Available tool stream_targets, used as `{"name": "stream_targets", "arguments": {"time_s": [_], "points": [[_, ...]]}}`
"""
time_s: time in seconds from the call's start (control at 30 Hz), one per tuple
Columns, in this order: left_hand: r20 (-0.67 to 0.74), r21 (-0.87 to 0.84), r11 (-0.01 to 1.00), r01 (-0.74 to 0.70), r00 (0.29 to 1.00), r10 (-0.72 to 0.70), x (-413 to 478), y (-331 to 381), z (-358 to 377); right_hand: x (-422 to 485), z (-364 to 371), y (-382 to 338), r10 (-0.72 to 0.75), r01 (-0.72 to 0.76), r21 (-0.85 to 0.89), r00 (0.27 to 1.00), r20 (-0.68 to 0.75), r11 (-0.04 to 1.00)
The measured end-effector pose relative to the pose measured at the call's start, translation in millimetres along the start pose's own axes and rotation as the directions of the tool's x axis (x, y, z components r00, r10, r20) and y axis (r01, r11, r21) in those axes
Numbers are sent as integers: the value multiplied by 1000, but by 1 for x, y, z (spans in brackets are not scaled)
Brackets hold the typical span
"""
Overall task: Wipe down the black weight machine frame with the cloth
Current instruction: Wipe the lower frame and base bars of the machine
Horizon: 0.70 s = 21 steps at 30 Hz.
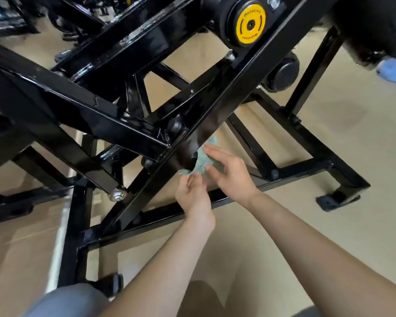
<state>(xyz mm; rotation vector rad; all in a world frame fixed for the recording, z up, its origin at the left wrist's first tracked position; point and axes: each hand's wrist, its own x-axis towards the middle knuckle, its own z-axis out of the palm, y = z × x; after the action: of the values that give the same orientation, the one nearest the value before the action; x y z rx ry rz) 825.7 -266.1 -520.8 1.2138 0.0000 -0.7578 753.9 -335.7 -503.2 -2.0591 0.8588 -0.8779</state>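
The right hand's fingers lie spread over the cloth, against the black frame's slanted beam. The left hand's fingers curl at its lower corner; grip unclear.

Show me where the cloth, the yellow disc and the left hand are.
cloth (pixel 200 160): head view, its crumpled middle.
yellow disc (pixel 251 24): head view, its centre.
left hand (pixel 195 197): head view, its middle.

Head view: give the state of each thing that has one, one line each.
frame: glossy black, standing on the floor.
cloth: bunched against the frame's diagonal beam.
right hand: open, fingers spread on the cloth.
left hand: fingers curled at the cloth's lower edge; grip unclear.
yellow cap: fitted on its pivot.
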Motion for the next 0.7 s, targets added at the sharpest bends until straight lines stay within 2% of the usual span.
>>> {"name": "stream_targets", "arguments": {"time_s": [0.13, 0.33, 0.5, 0.7], "points": [[-57, 47, 988, -150, 987, 152, 10, -2, 2, 6, 6, -6, -100, 100, 34, 995, 25, 994], [179, 108, 976, -190, 969, 169, 11, -29, 0, 9, -13, 21, -27, 24, 26, 996, 91, 999], [303, 245, 954, -174, 948, 96, 14, -67, 8, -1, -34, 63, 142, -141, -18, 979, 144, 990], [335, 439, 898, -16, 931, -147, 27, -109, 22, -17, -52, 116, 347, -335, -113, 931, 116, 936]]}}
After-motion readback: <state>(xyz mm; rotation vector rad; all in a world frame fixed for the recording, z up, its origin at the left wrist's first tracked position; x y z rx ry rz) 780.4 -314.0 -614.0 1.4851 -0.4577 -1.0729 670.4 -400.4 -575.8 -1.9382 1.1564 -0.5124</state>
